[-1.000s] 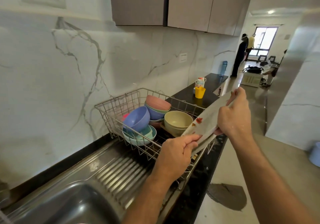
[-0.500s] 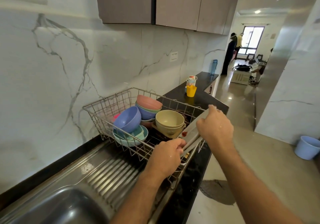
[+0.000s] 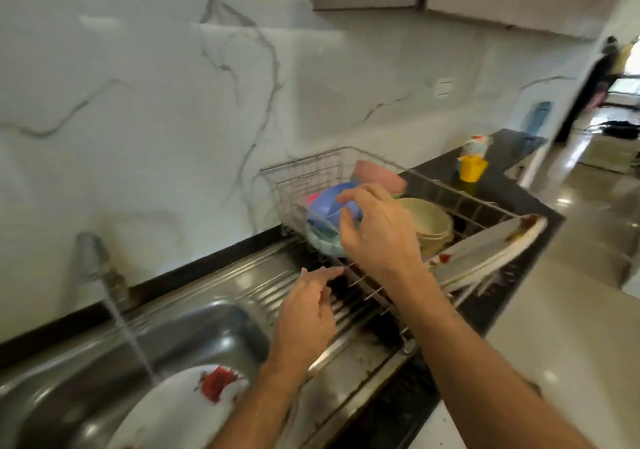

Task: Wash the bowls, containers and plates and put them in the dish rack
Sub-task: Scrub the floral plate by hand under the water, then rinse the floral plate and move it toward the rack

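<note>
We are holding both hands above the steel draining board, and neither one is gripping anything. Our right hand [image 3: 377, 237] is hovering at the near edge of the dish rack [image 3: 450, 188], with its fingers loosely spread in front of the blue bowl [image 3: 325, 207]. Our left hand [image 3: 306, 310] is lying lower and nearer to us, with straight fingers pointing toward the rack wires, and the two hands are staying apart. Inside the rack we are seeing the blue bowl leaning on a teal bowl [image 3: 325, 244], a pink bowl [image 3: 379, 174] behind them, and cream bowls [image 3: 429, 221] stacked to the right. A white plate [image 3: 485, 251] with red marks is standing tilted at the right end of the rack. Another white plate with a red flower [image 3: 180, 403] is resting in the sink [image 3: 194, 330], where water is running from the tap [image 3: 93, 254]. A yellow cup [image 3: 471, 168] is standing farther along the dark surface [image 3: 502, 143].
</note>
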